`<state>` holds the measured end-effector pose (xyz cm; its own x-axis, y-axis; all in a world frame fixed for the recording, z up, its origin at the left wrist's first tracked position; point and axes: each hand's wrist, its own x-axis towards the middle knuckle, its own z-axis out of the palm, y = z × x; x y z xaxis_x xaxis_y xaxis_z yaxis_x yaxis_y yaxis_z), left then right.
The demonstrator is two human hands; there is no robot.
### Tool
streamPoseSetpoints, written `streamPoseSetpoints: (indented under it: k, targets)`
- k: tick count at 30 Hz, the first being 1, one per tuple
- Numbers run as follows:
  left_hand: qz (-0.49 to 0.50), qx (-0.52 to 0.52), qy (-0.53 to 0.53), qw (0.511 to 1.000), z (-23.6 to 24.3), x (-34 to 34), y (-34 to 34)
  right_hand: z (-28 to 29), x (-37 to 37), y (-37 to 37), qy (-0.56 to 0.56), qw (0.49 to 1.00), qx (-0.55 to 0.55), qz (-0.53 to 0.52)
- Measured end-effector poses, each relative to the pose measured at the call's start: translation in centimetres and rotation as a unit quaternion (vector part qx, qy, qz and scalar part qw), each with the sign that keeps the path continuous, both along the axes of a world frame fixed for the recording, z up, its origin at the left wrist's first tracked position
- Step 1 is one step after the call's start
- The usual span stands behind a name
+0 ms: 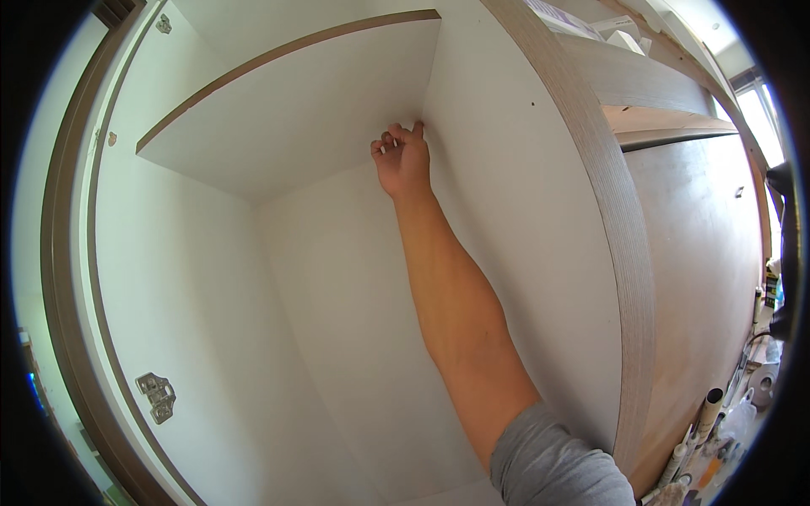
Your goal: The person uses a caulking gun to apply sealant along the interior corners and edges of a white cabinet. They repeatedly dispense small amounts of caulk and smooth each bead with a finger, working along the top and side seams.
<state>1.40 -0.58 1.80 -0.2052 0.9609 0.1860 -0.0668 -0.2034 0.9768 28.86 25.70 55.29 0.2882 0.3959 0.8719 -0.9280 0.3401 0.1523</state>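
Note:
My right hand (pixel 402 162) is raised inside a white cabinet, close under the shelf board (pixel 304 101). It sits near the corner where the shelf meets the right side panel (pixel 515 219). The thumb points up and stands apart from the loosely bent fingers. I see nothing held, though whether the fingertips touch the board cannot be made out. The shelf is white underneath with a brown front edge. My left hand is out of view.
A metal hinge plate (pixel 157 397) is fixed low on the left side panel (pixel 194 320). A wood-grain frame (pixel 629 278) borders the opening on the right. Beyond it are a flat brown panel (pixel 700 278) and assorted clutter, including a tube (pixel 710 409). Boxes (pixel 582 25) lie at the upper right.

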Motion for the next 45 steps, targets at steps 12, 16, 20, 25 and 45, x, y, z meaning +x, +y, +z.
streamPoseSetpoints:
  k: [12,16,20,25,45]
  targets:
    - [-0.001,-0.031,0.024,0.999,0.1,-0.6,-1.5,1.0,-0.5,-10.0,-0.024,0.996,0.084,0.009]
    - [-0.045,-0.009,0.006,0.999,-0.5,-1.2,-1.2,0.3,-1.2,-12.9,-0.023,0.993,0.117,-0.022]
    - [0.03,0.002,0.17,0.985,-1.1,-0.3,0.5,-3.9,-1.6,-13.6,-0.033,0.978,0.167,-0.119]
    - [-0.023,0.071,0.059,0.995,-0.4,0.4,0.7,-19.4,-3.3,-12.0,-0.074,0.962,0.055,-0.257]
    - [-0.164,0.099,-0.177,0.965,0.6,0.8,1.3,-82.9,-0.9,-24.8,-0.774,0.275,-0.122,-0.558]
